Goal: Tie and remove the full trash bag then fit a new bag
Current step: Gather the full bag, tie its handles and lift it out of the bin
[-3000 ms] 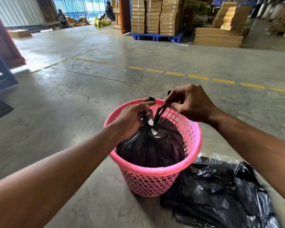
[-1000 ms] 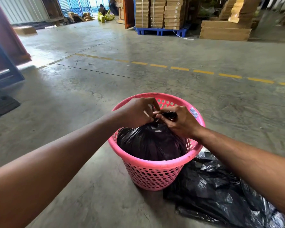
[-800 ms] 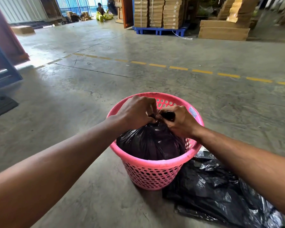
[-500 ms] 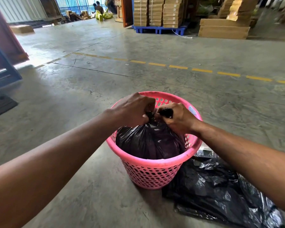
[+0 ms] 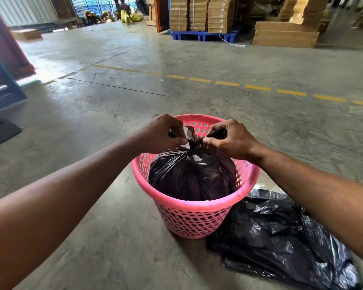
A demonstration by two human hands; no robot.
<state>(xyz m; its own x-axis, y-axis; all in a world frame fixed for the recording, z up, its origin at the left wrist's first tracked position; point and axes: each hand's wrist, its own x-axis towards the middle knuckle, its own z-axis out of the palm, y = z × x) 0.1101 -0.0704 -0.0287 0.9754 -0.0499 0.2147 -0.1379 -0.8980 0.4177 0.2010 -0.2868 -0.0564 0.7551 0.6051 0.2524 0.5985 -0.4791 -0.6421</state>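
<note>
My left hand (image 5: 166,132) and right hand (image 5: 231,139) have drawn apart, each pinching a tail of the full bag (image 5: 192,176), cinching the knot (nearly tied). It still sits inside the pink basket (image 5: 197,208); the new bag (image 5: 281,243) lies on the floor beside the basket.

We are standing in a warehouse. A wide polished concrete floor (image 5: 176,97) stretches ahead of us, crossed by a dashed yellow line (image 5: 226,83). At the far side, stacked cardboard cartons (image 5: 199,13) sit on a blue pallet (image 5: 203,35), and beside them flat cartons (image 5: 285,36) are piled straight on the floor. A corrugated metal wall (image 5: 25,9) closes the far left corner, next to an open, brightly lit doorway (image 5: 92,5).
</note>
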